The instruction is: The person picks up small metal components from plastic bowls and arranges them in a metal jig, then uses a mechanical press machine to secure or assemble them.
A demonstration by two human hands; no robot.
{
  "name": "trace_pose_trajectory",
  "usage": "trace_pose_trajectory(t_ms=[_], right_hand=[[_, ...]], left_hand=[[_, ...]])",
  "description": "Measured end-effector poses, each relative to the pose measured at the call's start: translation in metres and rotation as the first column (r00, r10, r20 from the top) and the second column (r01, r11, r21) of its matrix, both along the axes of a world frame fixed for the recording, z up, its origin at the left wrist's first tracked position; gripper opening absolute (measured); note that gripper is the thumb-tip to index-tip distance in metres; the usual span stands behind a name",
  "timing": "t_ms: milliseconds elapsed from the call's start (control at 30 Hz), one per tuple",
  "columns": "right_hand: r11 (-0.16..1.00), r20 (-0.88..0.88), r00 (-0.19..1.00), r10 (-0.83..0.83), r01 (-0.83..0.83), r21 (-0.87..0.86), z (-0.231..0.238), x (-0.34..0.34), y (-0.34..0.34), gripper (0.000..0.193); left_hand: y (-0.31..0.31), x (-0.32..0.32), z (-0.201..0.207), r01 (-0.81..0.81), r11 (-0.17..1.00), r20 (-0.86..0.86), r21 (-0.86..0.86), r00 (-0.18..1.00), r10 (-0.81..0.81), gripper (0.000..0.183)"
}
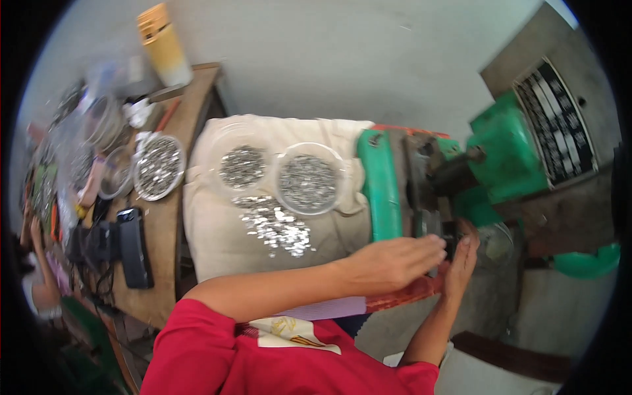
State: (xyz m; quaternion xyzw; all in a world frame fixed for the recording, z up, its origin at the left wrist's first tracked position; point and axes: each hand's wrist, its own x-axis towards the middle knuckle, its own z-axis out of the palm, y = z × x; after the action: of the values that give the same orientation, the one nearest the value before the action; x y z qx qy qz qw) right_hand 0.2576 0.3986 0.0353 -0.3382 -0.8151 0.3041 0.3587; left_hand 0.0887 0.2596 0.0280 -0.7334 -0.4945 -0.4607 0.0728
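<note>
At the green bench machine (380,191) my left hand (401,263) reaches across from the left, fingers pressed together, their tips by the dark metal tooling (428,224). My right hand (461,260) stands upright just right of it, fingers bent in toward the same tooling. Whatever small thing lies between the fingertips is hidden and blurred. Left of the machine, a heap of shiny flat metal pieces (280,227) lies on a beige cloth (217,243). Behind the heap stand two round clear tubs, a left one (214,141) and a right one (340,164), holding similar small metal pieces.
The machine's green head (507,151) with a dark label plate (556,125) overhangs at right. On a wooden table (155,303) at left are a bowl of metal pieces (158,168), a black phone-like device (134,250) and a yellow-white bottle (164,52). Another person's arm (39,243) shows far left.
</note>
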Motion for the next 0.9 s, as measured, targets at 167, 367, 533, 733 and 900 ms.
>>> trace_pose_trajectory(t_ms=[167, 367, 533, 733, 900], right_hand=[[0.792, -0.389, 0.854, -0.344, 0.487, 0.369, 0.020, 0.015, 0.007, 0.040], [0.559, -0.839, 0.453, -0.302, 0.797, 0.229, 0.095, 0.066, 0.054, 0.049], [0.838, -0.775, 0.594, -0.215, 0.519, 0.165, 0.141, 0.078, 0.101, 0.066], [0.762, -0.697, 0.671, -0.253, 0.582, 0.284, 0.176, 0.081, 0.099, 0.068], [0.840, -0.539, 0.788, -0.299, 0.485, 0.243, 0.257, 0.128, 0.123, 0.060]], left_hand=[[-0.016, -0.012, -0.005, -0.007, 0.969, 0.335, -0.245, 0.938, 0.091, 0.079], [0.000, -0.001, -0.009, 0.011, 0.914, 0.417, -0.407, 0.892, 0.175, 0.103], [0.006, -0.003, -0.009, -0.028, 0.907, 0.409, -0.420, 0.886, 0.217, 0.104], [0.014, -0.005, -0.006, -0.089, 0.912, 0.382, -0.401, 0.889, 0.254, 0.098], [0.030, -0.023, -0.008, -0.133, 0.902, 0.357, -0.411, 0.887, 0.294, 0.092]])
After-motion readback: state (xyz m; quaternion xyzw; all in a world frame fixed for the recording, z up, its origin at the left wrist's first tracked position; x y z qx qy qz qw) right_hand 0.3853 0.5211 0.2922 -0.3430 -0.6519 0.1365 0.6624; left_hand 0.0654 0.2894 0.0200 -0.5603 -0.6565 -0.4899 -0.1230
